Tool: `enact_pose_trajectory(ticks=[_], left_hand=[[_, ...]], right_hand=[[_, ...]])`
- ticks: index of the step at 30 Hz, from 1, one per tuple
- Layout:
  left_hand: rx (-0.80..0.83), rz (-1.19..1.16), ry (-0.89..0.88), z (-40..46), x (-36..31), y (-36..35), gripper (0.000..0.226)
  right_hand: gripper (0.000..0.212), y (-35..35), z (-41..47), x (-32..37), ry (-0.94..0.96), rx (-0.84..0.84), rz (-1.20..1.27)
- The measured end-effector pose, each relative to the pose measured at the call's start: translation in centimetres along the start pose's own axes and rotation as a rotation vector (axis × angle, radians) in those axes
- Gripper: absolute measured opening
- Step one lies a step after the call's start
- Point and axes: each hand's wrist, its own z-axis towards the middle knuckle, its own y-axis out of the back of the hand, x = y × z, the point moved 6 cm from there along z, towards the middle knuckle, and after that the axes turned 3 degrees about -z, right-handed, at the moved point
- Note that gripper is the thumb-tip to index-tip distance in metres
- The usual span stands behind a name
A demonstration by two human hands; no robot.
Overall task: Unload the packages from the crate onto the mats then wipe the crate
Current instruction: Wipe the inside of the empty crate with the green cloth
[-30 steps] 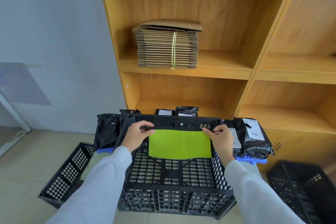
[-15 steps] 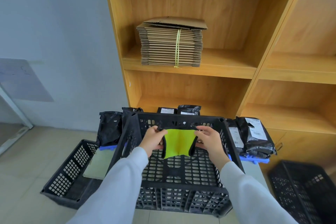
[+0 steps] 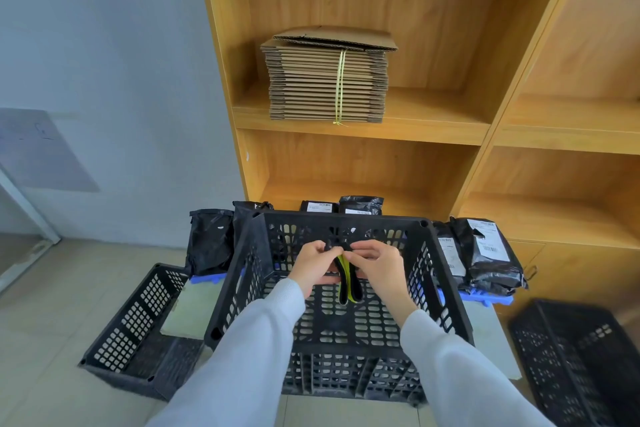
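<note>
With the black perforated plastic crate (image 3: 341,329) holding no packages, the step in hand looks like readying the cloth for wiping. Seen from the head camera, the yellow-green cloth with black edging (image 3: 347,282) hangs folded into a narrow strip over the crate's interior, and the left hand (image 3: 313,269) and right hand (image 3: 375,265) meet at its top, fingers curled and pinching the upper edge. Most of the strip dangles below the fingertips, close above the slotted floor.

To do this well, I would gather the fold into a firm pad in one hand (a loose tail may snag in the slots), then work along walls and floor in turn.

Black plastic mailer packages (image 3: 483,255) with white labels stand on blue mats (image 3: 479,298) beside and behind the crate.
</note>
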Motion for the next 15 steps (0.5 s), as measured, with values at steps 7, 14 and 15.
enact_pose_trajectory(ticks=[7,14,15], left_hand=[[-0.066,0.031,-0.011,0.0,0.6,0.4,0.029],[-0.070,-0.061,0.014,0.1,0.9,1.0,0.019],[-0.068,-0.064,0.028,0.0,1.0,1.0,0.019]], right_hand=[[0.024,-1.0,-0.6,0.0,-0.013,-0.042,0.048],[0.022,-1.8,-1.3,0.1,0.054,-0.036,-0.070],[0.024,-2.0,-1.4,0.2,0.068,-0.030,-0.090]])
